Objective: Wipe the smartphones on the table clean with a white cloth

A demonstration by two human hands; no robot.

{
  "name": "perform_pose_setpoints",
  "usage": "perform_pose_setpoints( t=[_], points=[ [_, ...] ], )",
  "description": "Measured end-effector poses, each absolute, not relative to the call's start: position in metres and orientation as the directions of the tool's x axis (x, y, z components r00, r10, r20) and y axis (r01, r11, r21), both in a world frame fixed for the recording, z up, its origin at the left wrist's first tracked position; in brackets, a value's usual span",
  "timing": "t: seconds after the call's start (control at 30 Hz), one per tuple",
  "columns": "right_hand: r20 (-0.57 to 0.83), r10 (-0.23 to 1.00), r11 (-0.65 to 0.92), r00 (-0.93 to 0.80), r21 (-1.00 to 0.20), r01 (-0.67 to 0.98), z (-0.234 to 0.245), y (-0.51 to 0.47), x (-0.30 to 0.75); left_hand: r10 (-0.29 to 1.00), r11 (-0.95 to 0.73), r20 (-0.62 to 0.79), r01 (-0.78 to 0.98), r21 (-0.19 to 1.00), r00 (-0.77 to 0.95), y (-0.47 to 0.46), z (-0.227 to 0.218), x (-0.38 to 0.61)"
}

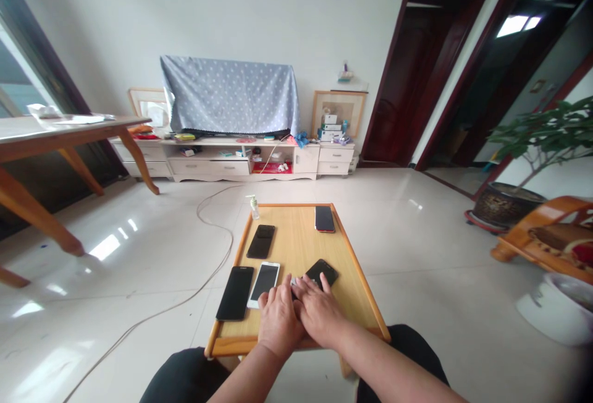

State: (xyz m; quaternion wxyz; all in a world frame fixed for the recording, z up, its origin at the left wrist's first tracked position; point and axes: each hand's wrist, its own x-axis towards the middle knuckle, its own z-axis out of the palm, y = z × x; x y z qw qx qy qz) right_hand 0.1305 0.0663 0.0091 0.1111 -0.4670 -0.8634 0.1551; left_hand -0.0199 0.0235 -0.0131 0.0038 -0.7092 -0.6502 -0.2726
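Both hands (280, 319) together among phones (235, 293) on table (294, 230)

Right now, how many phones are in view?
5: black phone, near left; white phone beside it; dark phone beyond them; red-edged phone, far right; angled phone partly behind the right hand. That and the left hand may hide another.
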Motion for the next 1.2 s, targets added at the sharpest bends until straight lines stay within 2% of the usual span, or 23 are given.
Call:
perform_pose_setpoints(
  t=[0.07, 0.17, 0.23, 0.4, 0.53, 0.7, 0.77, 0.87, 0.93, 1.1, 1.2],
  points=[
    [0.034, 0.870, 0.471, -0.493, -0.356, 0.807, 0.011, 0.071, 0.136, 0.927, -0.146, 0.376, 0.925, 0.352, 0.003, 0.023, -0.012, -0.019],
    [-0.005, 0.964, 0.253, -0.268, -0.306, 0.918, 0.016, 0.093, 0.149, 0.939, -0.132, 0.345, 0.922, 0.365, -0.003, 0.023, -0.010, -0.019],
    [-0.007, 0.975, 0.212, -0.224, -0.292, 0.933, 0.017, 0.100, 0.151, 0.942, -0.129, 0.336, 0.920, 0.370, -0.003, 0.023, -0.009, -0.019],
    [0.028, 0.879, 0.451, -0.475, -0.371, 0.812, 0.015, 0.065, 0.126, 0.935, -0.132, 0.354, 0.917, 0.376, -0.010, 0.023, -0.011, -0.020],
    [0.012, 0.814, 0.528, -0.580, -0.432, 0.732, 0.017, 0.032, 0.129, 0.942, -0.127, 0.335, 0.921, 0.369, -0.005, 0.024, -0.012, -0.021],
    [-0.008, 0.817, 0.523, -0.576, -0.409, 0.748, 0.018, 0.037, 0.163, 0.948, -0.121, 0.317, 0.911, 0.395, -0.011, 0.024, -0.009, -0.021],
    [-0.019, 0.864, 0.462, -0.503, -0.365, 0.808, 0.018, 0.052, 0.174, 0.947, -0.139, 0.320, 0.908, 0.396, 0.005, 0.024, -0.008, -0.021],
    [-0.028, 0.950, 0.291, -0.311, -0.283, 0.914, 0.018, 0.071, 0.178, 0.942, -0.149, 0.335, 0.912, 0.383, 0.013, 0.023, -0.007, -0.020],
    [-0.016, 0.966, 0.245, -0.258, -0.268, 0.932, 0.016, 0.071, 0.168, 0.936, -0.150, 0.352, 0.914, 0.377, 0.009, 0.023, -0.008, -0.020],
    [0.040, 0.858, 0.490, -0.511, -0.358, 0.795, 0.009, 0.051, 0.133, 0.929, -0.162, 0.369, 0.916, 0.368, 0.016, 0.024, -0.011, -0.020],
    [0.028, 0.875, 0.460, -0.483, -0.354, 0.814, 0.013, 0.067, 0.136, 0.927, -0.168, 0.374, 0.919, 0.357, 0.024, 0.024, -0.011, -0.020]
  ],
)
